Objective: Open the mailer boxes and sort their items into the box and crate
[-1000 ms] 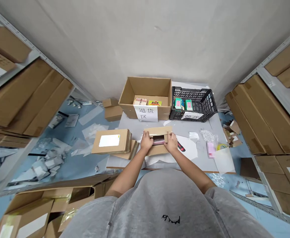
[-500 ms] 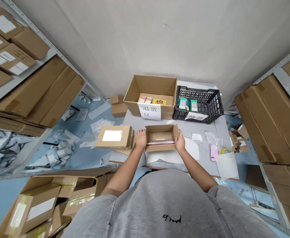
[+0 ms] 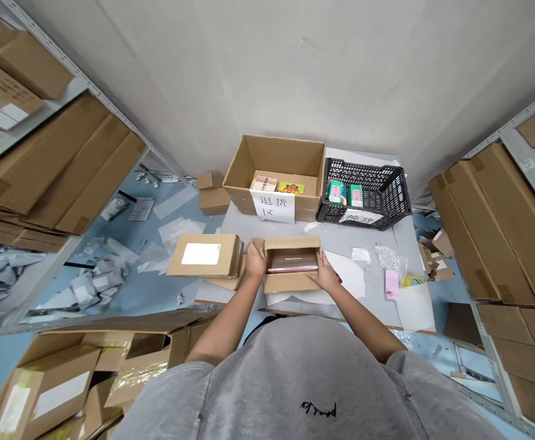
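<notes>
An open cardboard box [image 3: 287, 283] stands near the table's front edge, its flaps spread. Inside it lies a flat, dark reddish item [image 3: 292, 263]. My left hand [image 3: 255, 259] grips the box's left side, fingers wrapped over the flap. At the right side, my right hand [image 3: 325, 272] holds the box's edge, and a small dark and red object [image 3: 338, 277] shows just beyond it. A taped carton with a white label [image 3: 201, 254] sits left of my left hand.
Behind are a big open carton [image 3: 274, 146] with small packs and a black crate [image 3: 389, 205] holding green boxes. Bubble wrap [image 3: 389, 258] and yellow tape [image 3: 414, 280] lie at the right. Shelves with cartons flank both sides; a carton-filled box [image 3: 176, 348] stands lower left.
The open box has tilted toward me, showing more of the item inside. My right hand has moved slightly left and down along its side. The camera view has shifted a little.
</notes>
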The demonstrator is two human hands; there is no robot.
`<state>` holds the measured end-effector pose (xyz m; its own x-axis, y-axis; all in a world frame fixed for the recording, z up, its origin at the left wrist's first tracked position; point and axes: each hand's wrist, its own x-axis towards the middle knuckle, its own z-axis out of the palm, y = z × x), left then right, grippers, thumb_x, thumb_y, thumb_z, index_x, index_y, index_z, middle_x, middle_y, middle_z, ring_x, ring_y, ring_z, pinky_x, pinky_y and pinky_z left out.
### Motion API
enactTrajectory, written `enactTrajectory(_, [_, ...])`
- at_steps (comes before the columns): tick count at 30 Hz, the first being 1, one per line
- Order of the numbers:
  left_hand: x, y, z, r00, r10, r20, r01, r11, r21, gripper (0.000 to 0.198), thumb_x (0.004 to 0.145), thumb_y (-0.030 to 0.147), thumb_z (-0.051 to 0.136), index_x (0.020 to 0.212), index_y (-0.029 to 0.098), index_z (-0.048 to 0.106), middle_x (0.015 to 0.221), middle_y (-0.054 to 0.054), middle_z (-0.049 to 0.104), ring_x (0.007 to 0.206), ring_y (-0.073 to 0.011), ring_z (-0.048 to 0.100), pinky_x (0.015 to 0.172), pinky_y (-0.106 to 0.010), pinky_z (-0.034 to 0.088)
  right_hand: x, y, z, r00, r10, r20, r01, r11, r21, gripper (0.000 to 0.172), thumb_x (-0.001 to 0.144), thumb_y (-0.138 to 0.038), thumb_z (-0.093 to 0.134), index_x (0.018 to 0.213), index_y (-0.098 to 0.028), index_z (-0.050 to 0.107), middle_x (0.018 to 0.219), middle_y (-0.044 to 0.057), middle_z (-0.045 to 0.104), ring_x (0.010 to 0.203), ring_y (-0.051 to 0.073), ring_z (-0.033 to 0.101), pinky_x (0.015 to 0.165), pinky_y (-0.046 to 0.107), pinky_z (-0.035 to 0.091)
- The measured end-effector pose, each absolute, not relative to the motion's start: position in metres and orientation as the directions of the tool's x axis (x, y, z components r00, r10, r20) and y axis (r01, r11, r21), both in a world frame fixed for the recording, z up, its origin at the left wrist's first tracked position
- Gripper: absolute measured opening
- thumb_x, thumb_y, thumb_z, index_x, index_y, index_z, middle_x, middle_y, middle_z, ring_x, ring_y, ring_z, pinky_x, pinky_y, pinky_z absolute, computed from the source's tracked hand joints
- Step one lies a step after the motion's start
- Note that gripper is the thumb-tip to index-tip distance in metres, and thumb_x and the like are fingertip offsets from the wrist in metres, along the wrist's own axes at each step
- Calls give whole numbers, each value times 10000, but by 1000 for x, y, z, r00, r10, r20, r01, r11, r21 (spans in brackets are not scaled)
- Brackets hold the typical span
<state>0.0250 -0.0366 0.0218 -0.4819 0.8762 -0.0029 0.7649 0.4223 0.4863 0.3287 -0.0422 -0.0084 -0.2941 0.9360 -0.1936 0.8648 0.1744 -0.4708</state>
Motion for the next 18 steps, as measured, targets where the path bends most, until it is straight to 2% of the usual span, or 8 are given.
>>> enactTrajectory(2, [25, -38, 22, -434, 900, 26, 820, 383, 426, 673, 1080, 278, 419, 1696, 21, 331, 1652, -288, 509, 1570, -365, 467, 1291, -502, 389, 330, -49, -13, -285, 940, -187, 866, 168, -471, 1011, 949, -536, 764, 1753, -162, 277, 1839, 229, 170, 1667, 369, 305, 1291, 535, 374])
enactTrajectory(4, [25, -40, 22, -394, 919, 9, 861, 366, 353, 773, 1076, 319, 446, 1753, 26, 216, 1763, -288, 350, 1658, -399, 314, 1345, -559, 288, 331, -48, -13, -279, 949, -143, 865, 184, -466, 1071, 930, -552, 794, 1760, -145, 254, 1841, 243, 153, 1695, 391, 228, 1318, 581, 312])
enactTrajectory(7, [25, -42, 18, -383, 922, -49, 876, 380, 298, 829, 1082, 354, 420, 1784, 39, 114, 1817, -274, 231, 1682, -430, 244, 1346, -623, 248, 333, -35, -7, -296, 948, -118, 846, 203, -494, 1122, 915, -547, 818, 1777, -159, 214, 1832, 238, 199, 1690, 378, 258, 1326, 552, 316])
enactTrajectory(9, [25, -45, 12, -361, 930, -74, 880, 366, 303, 756, 1098, 345, 362, 1770, 36, 203, 1802, -269, 283, 1660, -422, 300, 1334, -610, 275, 333, -25, -3, -298, 945, -135, 832, 188, -521, 1138, 919, -543, 815, 1786, -173, 176, 1833, 231, 203, 1671, 353, 318, 1308, 500, 368])
enactTrajectory(12, [28, -50, -3, -309, 944, -119, 866, 331, 376, 656, 1123, 367, 321, 1703, 69, 393, 1679, -251, 502, 1571, -372, 456, 1301, -534, 362, 328, -19, -4, -300, 941, -157, 826, 173, -537, 1102, 959, -533, 771, 1788, -166, 144, 1845, 228, 150, 1672, 333, 325, 1292, 463, 401])
enactTrajectory(15, [32, -51, -15, -274, 945, -176, 806, 326, 495, 584, 1126, 347, 342, 1636, 106, 494, 1524, -216, 651, 1469, -313, 571, 1247, -457, 443, 317, -24, -9, -262, 956, -132, 824, 150, -547, 897, 1071, -452, 597, 1785, -141, 151, 1852, 225, 117, 1681, 313, 310, 1306, 460, 383])
enactTrajectory(18, [31, -46, -19, -221, 949, -224, 765, 311, 564, 507, 1113, 259, 355, 1550, 140, 583, 1472, -179, 695, 1402, -275, 628, 1198, -406, 487, 307, -25, -14, -178, 980, -90, 820, 97, -564, 745, 1119, -326, 418, 1786, -125, 156, 1836, 217, 201, 1673, 298, 324, 1326, 481, 356])
